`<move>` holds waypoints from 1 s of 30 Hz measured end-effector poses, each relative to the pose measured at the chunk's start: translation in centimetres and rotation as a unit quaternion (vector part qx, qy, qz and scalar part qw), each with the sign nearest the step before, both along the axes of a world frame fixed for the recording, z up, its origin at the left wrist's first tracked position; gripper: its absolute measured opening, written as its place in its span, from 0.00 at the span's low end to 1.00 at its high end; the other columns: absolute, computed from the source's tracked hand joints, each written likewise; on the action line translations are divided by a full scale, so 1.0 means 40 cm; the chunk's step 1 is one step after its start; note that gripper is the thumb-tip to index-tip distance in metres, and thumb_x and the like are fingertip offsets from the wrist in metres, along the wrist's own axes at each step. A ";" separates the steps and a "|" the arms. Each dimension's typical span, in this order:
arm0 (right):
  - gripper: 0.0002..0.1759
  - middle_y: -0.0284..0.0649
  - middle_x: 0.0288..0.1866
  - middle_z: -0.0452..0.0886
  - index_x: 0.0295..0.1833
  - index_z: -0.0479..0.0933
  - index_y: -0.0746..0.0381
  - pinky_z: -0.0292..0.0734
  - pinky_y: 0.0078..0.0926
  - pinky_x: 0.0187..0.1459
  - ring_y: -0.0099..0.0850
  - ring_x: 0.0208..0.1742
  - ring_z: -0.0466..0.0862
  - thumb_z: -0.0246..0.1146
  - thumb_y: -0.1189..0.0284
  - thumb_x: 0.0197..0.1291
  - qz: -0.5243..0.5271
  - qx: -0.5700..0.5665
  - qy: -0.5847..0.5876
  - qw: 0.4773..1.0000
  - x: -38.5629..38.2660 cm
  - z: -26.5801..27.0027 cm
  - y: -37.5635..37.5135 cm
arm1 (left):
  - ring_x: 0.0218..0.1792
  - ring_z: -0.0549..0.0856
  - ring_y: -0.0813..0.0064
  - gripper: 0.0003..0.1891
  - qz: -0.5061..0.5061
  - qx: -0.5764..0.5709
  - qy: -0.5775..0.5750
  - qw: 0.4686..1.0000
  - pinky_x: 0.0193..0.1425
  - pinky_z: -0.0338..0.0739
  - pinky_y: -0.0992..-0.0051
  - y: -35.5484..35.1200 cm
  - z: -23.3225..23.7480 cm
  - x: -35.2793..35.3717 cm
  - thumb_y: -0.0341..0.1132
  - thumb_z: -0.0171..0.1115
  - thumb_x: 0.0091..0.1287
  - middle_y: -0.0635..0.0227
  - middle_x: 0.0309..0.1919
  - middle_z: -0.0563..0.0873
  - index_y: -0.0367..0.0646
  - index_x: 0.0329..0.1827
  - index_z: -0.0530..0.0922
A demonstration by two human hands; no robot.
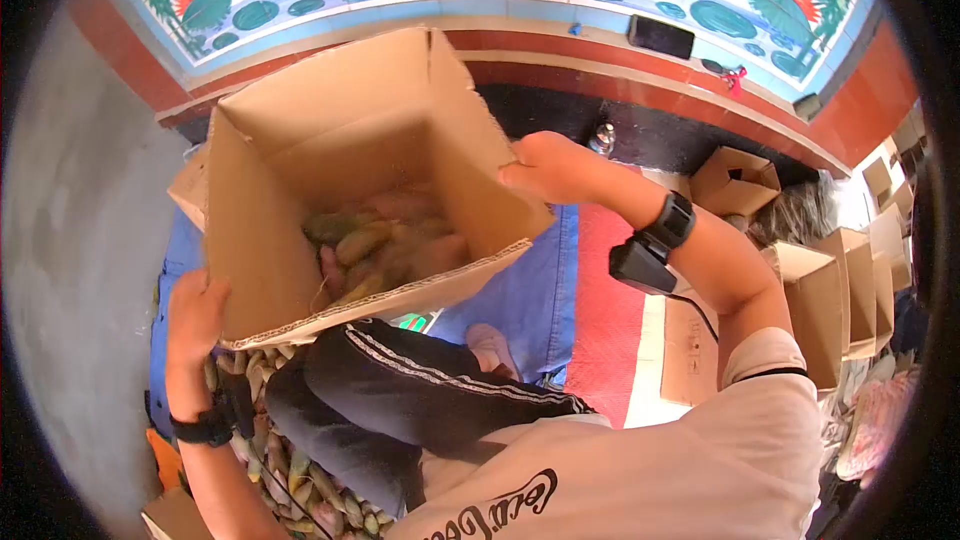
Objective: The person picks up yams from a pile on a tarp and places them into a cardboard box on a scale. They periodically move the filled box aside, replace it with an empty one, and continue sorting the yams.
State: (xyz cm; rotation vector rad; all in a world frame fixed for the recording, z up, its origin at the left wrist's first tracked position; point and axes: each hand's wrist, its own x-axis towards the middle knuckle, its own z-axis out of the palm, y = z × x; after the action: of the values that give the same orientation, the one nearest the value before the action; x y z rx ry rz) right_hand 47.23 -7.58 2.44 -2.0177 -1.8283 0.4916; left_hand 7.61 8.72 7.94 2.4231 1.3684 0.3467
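A large open cardboard box (335,135) is held up over my lap, tilted so that its mouth faces me. Inside, at the bottom, lie several elongated green, yellow and pinkish pieces of produce (365,240), slightly blurred. My left hand (196,315) is closed on the box's near left corner. On the right, my right hand (545,170) grips the rim of the side wall, its fingertips partly hidden by the cardboard. A heap of similar produce (320,500) lies on the floor by my legs, below my left hand.
Blue sheet (540,290) and red mat (608,300) cover the floor. A small open carton (735,182) and a row of cardboard boxes (815,305) stand at right. A metal bottle (602,139) is near the painted wall; a dark phone (660,36) lies on its ledge.
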 end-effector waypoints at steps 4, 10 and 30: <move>0.22 0.61 0.32 0.78 0.33 0.78 0.73 0.74 0.44 0.41 0.53 0.38 0.81 0.55 0.61 0.55 -0.075 0.016 0.051 0.996 0.072 -0.002 -0.137 | 0.29 0.80 0.54 0.15 -0.060 -0.009 -0.025 0.998 0.35 0.71 0.63 0.012 -0.017 0.111 0.37 0.51 0.58 0.44 0.25 0.78 0.29 0.34 0.75; 0.18 0.57 0.27 0.78 0.34 0.77 0.71 0.74 0.37 0.35 0.46 0.32 0.82 0.58 0.63 0.56 -0.219 -0.030 0.093 0.971 0.101 0.081 -0.314 | 0.31 0.83 0.53 0.15 -0.127 -0.097 -0.065 0.985 0.37 0.73 0.63 0.014 -0.070 0.306 0.38 0.53 0.59 0.46 0.27 0.81 0.32 0.34 0.79; 0.17 0.53 0.31 0.80 0.32 0.79 0.66 0.74 0.45 0.39 0.52 0.37 0.80 0.61 0.60 0.52 -0.319 -0.238 -0.214 0.892 0.322 -0.155 -0.647 | 0.31 0.79 0.74 0.09 -0.283 -0.187 -0.095 0.936 0.39 0.73 0.75 -0.090 0.020 0.370 0.31 0.51 0.65 0.61 0.26 0.80 0.33 0.33 0.75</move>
State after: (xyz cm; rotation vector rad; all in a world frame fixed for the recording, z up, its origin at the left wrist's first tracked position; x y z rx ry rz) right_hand 60.12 -33.47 -3.76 -3.0903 -1.1613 0.3260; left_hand 22.42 5.11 8.74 2.2559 0.5478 0.1464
